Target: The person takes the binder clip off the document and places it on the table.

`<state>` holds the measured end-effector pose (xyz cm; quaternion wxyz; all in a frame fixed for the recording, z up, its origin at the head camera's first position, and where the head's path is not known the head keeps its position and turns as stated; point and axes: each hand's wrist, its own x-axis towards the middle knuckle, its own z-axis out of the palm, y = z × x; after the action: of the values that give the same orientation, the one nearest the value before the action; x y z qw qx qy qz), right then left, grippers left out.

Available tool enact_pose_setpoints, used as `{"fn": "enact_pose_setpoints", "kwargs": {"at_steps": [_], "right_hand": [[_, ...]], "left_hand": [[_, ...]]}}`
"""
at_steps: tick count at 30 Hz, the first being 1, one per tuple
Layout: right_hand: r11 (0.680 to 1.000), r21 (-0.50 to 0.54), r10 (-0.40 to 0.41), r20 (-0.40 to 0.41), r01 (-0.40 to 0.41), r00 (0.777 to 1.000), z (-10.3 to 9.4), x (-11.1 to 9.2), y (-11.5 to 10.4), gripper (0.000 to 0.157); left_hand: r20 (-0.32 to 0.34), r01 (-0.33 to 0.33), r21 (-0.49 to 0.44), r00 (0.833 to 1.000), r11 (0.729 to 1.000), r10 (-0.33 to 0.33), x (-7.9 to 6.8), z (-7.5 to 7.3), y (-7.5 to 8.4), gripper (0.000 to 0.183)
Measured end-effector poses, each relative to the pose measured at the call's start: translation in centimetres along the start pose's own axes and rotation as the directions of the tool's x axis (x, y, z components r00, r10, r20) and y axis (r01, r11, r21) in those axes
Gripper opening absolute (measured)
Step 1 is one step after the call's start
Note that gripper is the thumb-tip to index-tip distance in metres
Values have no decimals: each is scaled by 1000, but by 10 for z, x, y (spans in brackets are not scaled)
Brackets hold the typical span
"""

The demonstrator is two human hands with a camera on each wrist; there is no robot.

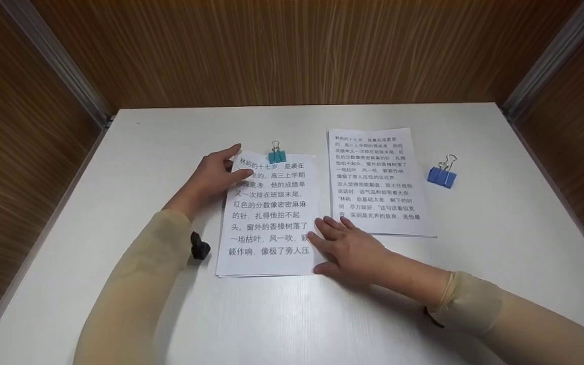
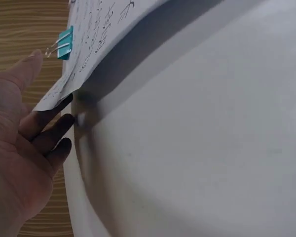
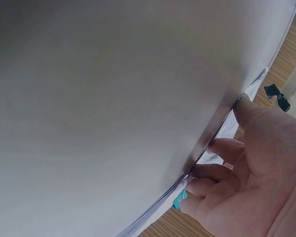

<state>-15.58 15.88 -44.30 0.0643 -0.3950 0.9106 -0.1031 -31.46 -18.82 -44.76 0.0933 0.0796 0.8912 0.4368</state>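
Observation:
A stack of printed sheets lies near the middle of the white table, with a teal binder clip at its top edge. My left hand is at the stack's upper left corner, thumb over the print and fingers spread by the edge. In the left wrist view the corner of the sheets reaches between thumb and fingers, partly hiding one finger. My right hand rests its extended fingers along the stack's lower right edge. In the right wrist view its fingertips touch that edge.
A second printed stack lies right of the first, its lower edge close to my right hand. Beyond it sits a blue binder clip with raised handles. A black clip shows beside my left sleeve. Wood-grain panels enclose the table.

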Motion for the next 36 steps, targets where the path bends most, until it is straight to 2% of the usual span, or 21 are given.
{"fn": "enact_pose_setpoints", "kwargs": {"at_steps": [4, 9, 16, 25, 32, 36], "right_hand": [[1000, -1, 4, 4, -4, 1000, 0, 0, 0, 71], [1000, -7, 10, 11, -10, 1000, 1, 1, 0, 70], [1000, 6, 26, 22, -26, 999, 1, 1, -1, 72], [999, -2, 33, 30, -33, 999, -1, 2, -2, 73], [1000, -1, 30, 26, -30, 999, 0, 1, -1, 72], [1000, 5, 30, 25, -30, 999, -1, 0, -2, 70]], "left_hand": [[11, 6, -101, 1000, 995, -5, 1, 1, 4, 79], [53, 100, -177, 994, 979, -92, 5, 4, 5, 65], [62, 68, -202, 996, 977, -56, 15, 8, 3, 61], [63, 134, -239, 990, 962, -123, 17, 11, 2, 64], [30, 120, -230, 993, 966, -116, 14, 10, 7, 62], [14, 85, -257, 996, 963, -85, 12, 9, 10, 61]]}}
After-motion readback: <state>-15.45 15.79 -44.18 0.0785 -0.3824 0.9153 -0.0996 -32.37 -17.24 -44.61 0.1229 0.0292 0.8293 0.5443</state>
